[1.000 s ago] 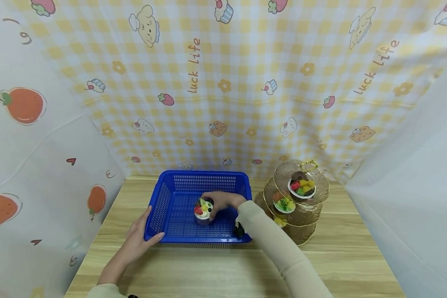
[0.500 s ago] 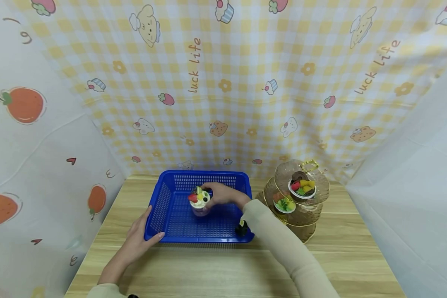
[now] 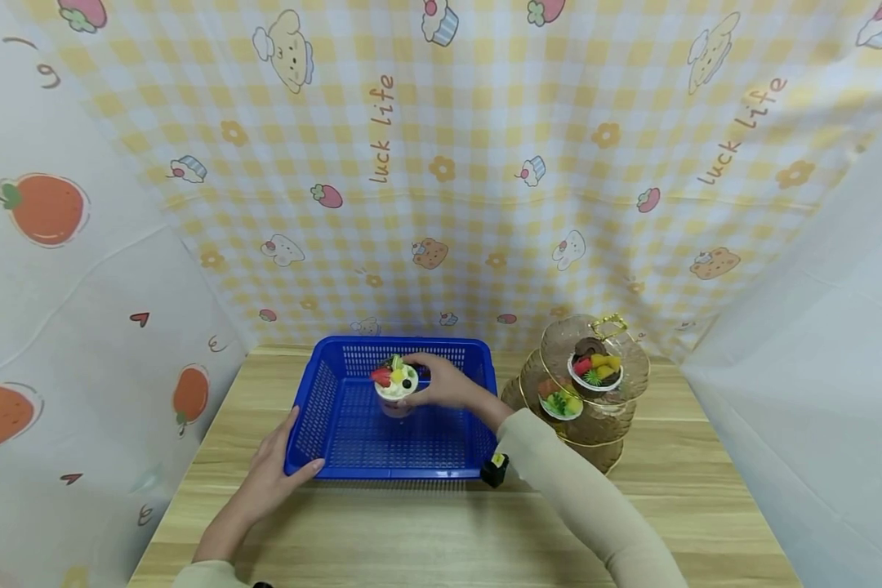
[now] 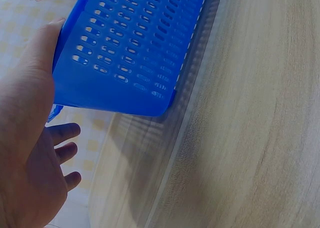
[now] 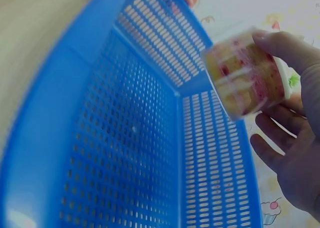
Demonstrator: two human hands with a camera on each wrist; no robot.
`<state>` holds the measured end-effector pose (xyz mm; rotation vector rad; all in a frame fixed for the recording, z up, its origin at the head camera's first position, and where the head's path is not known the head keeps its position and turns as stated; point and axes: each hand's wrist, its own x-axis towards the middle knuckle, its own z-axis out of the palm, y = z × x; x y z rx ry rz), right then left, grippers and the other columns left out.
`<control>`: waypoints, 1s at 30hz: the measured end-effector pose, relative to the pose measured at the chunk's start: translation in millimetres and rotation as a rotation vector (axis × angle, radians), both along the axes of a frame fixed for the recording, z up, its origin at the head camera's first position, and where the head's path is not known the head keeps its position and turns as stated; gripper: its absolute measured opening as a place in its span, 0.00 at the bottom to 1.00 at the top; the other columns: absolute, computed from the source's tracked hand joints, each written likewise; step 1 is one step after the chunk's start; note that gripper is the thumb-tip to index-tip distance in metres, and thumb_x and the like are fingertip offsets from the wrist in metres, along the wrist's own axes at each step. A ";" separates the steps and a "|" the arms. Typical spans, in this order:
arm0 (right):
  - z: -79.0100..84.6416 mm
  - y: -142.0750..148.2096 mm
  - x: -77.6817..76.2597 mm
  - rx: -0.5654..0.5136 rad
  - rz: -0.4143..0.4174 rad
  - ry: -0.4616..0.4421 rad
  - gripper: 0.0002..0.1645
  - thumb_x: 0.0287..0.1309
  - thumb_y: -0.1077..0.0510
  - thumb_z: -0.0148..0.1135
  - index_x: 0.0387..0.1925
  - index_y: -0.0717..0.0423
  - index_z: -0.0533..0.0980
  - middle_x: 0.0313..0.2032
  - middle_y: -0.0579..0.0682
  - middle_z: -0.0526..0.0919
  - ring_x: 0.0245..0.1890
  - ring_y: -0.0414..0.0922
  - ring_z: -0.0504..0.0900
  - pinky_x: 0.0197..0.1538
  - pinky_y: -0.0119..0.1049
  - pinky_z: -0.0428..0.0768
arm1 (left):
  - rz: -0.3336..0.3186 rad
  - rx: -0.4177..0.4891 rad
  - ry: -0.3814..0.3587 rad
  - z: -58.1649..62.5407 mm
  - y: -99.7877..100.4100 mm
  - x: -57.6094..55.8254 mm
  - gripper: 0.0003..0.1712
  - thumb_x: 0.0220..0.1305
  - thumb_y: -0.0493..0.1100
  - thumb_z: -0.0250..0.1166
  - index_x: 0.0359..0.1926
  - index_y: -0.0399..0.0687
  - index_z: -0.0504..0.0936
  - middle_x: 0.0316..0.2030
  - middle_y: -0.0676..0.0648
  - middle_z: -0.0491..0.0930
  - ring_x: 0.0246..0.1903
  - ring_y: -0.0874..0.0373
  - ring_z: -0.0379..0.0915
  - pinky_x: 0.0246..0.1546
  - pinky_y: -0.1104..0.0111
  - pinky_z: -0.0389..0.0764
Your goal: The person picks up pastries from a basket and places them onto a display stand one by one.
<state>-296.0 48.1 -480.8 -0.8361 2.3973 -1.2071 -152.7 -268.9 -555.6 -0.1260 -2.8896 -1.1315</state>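
My right hand (image 3: 444,384) grips a clear cup of layered fruit cake (image 3: 397,385). The cake's top shows cream, strawberry and a dark berry. In the right wrist view the cup (image 5: 245,72) is tilted and lifted above the floor of a blue plastic basket (image 3: 382,474), with the thumb on one side of it and fingers on the other. My left hand (image 3: 272,461) holds the basket's front left corner. In the left wrist view its thumb lies along the basket's rim, and several loosely bent fingers stand apart from the wall.
To the right of the basket stands a tiered glass-like stand (image 3: 617,425) with gold edges. A dessert cup (image 3: 595,374) sits on its top tier, another fruit dessert (image 3: 561,403) below. Wooden tabletop (image 3: 382,539) lies in front; patterned cloth (image 3: 485,204) hangs behind.
My right hand has raised the cake cup from the basket floor, first shifting slightly left, then a little back and right. The left hand and basket have stayed put.
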 end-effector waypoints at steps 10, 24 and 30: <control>12.3 27.6 33.8 -0.025 -0.115 0.067 0.47 0.46 0.45 0.78 0.67 0.51 0.70 0.62 0.51 0.76 0.58 0.49 0.77 0.59 0.49 0.78 | -0.001 -0.002 -0.014 2.4 1.2 0.5 0.59 0.61 0.59 0.67 0.80 0.54 0.38 0.75 0.27 0.48 0.72 0.25 0.45 0.61 0.25 0.53; 17.5 92.2 84.9 -0.066 -0.257 0.114 0.46 0.45 0.48 0.79 0.66 0.52 0.71 0.60 0.54 0.78 0.54 0.53 0.80 0.54 0.52 0.81 | 0.004 -0.005 -0.031 3.2 1.6 1.9 0.59 0.62 0.60 0.67 0.80 0.52 0.38 0.75 0.26 0.48 0.72 0.24 0.44 0.61 0.25 0.51; 15.0 115.0 102.9 -0.054 -0.297 0.144 0.46 0.44 0.48 0.80 0.66 0.51 0.71 0.62 0.54 0.76 0.56 0.51 0.78 0.57 0.54 0.80 | 0.009 -0.006 -0.048 4.2 0.6 1.9 0.59 0.62 0.61 0.66 0.80 0.54 0.37 0.75 0.27 0.47 0.72 0.25 0.44 0.60 0.24 0.52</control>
